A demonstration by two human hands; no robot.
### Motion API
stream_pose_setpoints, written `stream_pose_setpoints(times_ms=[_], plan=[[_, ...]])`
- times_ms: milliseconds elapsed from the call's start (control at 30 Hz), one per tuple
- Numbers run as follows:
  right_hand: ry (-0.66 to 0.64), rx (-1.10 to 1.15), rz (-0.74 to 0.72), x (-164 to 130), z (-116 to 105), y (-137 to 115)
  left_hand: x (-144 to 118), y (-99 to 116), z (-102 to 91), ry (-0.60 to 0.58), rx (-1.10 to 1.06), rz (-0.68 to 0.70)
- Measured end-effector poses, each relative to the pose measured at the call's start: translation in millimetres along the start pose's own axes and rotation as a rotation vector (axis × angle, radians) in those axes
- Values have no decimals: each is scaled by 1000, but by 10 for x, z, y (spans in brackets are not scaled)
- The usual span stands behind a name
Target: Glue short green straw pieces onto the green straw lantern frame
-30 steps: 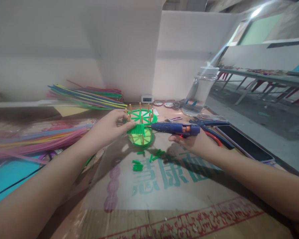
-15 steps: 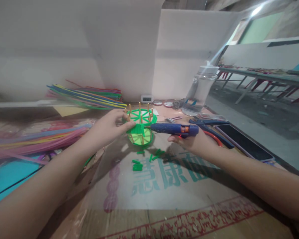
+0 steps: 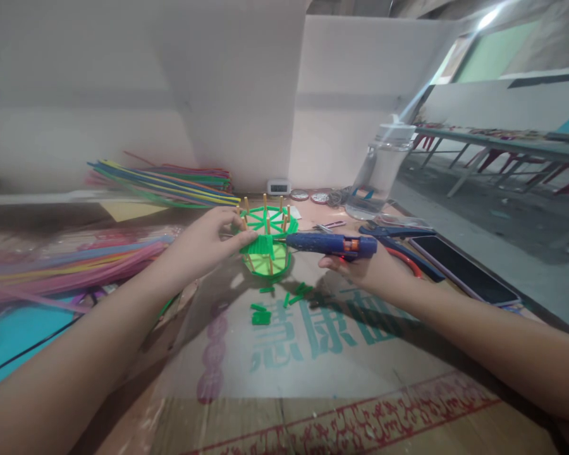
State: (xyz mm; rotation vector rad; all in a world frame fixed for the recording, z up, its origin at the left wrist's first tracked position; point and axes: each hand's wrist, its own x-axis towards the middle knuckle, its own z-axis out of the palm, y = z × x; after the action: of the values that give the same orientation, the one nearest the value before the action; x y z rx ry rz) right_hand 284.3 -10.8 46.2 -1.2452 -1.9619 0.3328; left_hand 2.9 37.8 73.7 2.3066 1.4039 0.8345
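A small green two-tier craft model (image 3: 268, 265) with upright wooden sticks stands on the table. My left hand (image 3: 225, 234) grips its left side, thumb against a green ribbed strip on the upper tier. In my right hand (image 3: 353, 268) is a blue glue gun (image 3: 322, 243), held level with its nozzle pointing left at the edge of that strip. Whether the tip touches the strip is too small to tell. Several short green cut pieces (image 3: 260, 318) lie on the sheet in front of the model.
Bundles of coloured pipe cleaners (image 3: 171, 183) lie at the back left, with more in plastic (image 3: 76, 265) nearer. A small digital clock (image 3: 279, 187) and a clear water bottle (image 3: 379, 167) stand behind. Pliers (image 3: 403, 249) and a phone (image 3: 462, 268) lie to the right.
Almost nothing differs; the whole view has shifted very slightly. Both hands keep the same hold, and the glue gun's nozzle stays at the strip.
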Motion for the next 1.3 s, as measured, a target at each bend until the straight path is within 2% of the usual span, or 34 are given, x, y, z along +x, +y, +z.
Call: stream_pose_setpoints(times_ms=[467,900,1300], plan=[[-8,-28,-7,6,0,-3,-1,-3,6,7,1,-5],[-44,111,6,14,-9,-3,-7,33,-4,8,2,1],[-36,53,11,5,5,39,-15,35,-14,8,20,-5]])
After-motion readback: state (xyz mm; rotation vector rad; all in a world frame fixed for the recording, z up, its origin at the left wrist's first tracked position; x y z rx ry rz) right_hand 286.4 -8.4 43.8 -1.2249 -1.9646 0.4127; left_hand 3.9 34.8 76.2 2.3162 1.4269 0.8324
